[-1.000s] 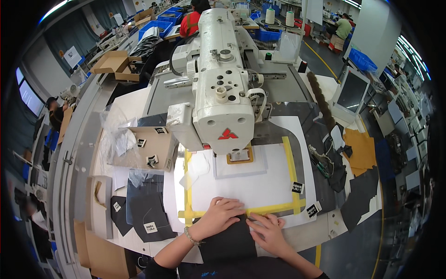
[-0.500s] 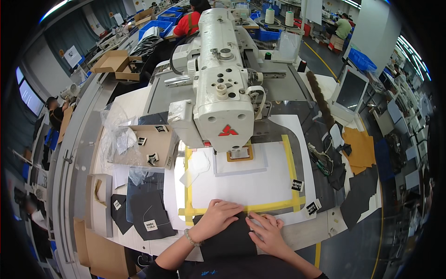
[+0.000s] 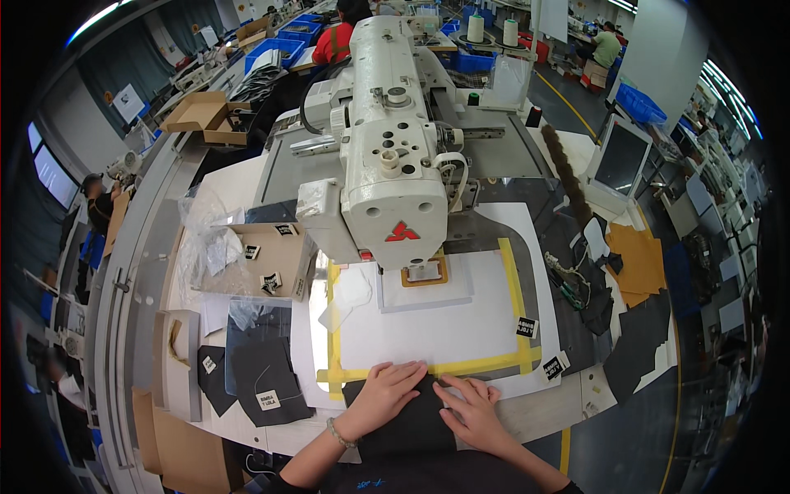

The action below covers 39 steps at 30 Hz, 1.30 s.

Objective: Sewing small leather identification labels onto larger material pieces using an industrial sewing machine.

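Observation:
A black piece of fabric or leather (image 3: 403, 435) lies at the front edge of the table, close to my body. My left hand (image 3: 385, 400) rests on its left part, fingers stretched and lying flat. On its right edge lies my right hand (image 3: 473, 412), fingers spread and slightly bent, the index fingertip near the left hand's fingertips. Just beyond both hands is a white sheet (image 3: 411, 342) bordered with yellow tape (image 3: 485, 362). The white sewing machine head (image 3: 395, 198) stands over that sheet, with a clear plate and a brown frame (image 3: 425, 272) under it.
Left, an open cardboard box (image 3: 239, 276) holds several small labels beside crumpled plastic. Black pieces (image 3: 265, 383), one with a white label, lie near it. Two dark labels (image 3: 527, 328) sit right of the sheet. Scissors (image 3: 568, 292), mustard material (image 3: 635, 263) and a screen (image 3: 621, 160) are farther right.
My left hand has shifted very slightly toward me on the black piece. The right hand stays almost where it was, and the machine has not moved.

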Each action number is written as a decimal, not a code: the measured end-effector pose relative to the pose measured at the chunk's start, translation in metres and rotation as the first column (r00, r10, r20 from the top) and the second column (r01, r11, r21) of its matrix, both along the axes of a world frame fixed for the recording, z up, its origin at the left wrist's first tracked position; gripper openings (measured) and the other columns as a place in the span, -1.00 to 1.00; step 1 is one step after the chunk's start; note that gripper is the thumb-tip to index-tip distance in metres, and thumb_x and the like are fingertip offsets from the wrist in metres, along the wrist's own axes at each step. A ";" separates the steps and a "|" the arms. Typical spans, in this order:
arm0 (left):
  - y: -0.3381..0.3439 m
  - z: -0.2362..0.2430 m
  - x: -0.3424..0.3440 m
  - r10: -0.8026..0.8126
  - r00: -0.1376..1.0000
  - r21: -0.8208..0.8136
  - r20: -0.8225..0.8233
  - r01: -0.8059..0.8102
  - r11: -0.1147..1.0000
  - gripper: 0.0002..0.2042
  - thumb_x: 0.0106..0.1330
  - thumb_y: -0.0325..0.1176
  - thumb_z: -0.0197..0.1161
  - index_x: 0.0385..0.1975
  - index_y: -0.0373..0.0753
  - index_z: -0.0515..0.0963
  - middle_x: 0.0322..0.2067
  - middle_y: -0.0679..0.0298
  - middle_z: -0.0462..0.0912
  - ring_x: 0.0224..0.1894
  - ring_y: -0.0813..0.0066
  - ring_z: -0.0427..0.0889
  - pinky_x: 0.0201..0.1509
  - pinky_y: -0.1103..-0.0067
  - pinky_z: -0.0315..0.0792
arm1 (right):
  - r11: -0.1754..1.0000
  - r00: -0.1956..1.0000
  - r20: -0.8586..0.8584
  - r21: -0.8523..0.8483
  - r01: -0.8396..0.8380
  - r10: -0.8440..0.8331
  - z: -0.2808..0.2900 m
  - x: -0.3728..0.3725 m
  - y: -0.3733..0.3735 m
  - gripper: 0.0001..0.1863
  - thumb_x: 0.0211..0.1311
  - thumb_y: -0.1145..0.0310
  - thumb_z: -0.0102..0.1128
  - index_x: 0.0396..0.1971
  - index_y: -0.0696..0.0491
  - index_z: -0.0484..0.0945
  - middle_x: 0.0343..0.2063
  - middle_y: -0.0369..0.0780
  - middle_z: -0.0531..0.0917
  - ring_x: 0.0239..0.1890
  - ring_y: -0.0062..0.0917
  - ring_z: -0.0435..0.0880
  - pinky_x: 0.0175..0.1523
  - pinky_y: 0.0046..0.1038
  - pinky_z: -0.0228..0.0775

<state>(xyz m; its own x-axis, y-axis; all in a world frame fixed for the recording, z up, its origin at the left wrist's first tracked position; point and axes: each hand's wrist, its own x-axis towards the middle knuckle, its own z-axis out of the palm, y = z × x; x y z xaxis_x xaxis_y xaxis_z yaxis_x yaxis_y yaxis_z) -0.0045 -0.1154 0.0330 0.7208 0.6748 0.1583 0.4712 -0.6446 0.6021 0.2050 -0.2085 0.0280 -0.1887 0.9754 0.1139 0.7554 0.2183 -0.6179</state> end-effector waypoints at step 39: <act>0.075 0.050 0.079 -0.278 0.945 0.413 0.175 0.186 0.892 -0.50 0.20 -0.14 0.29 0.12 -0.19 0.43 0.11 0.14 0.50 0.15 0.24 0.49 0.26 0.33 0.30 | 0.928 0.446 -0.814 -0.321 0.191 -0.373 0.018 0.085 0.086 -0.25 0.21 0.71 0.01 0.40 0.03 0.05 0.14 -0.13 0.43 0.01 -0.45 0.56 -0.03 -0.42 0.57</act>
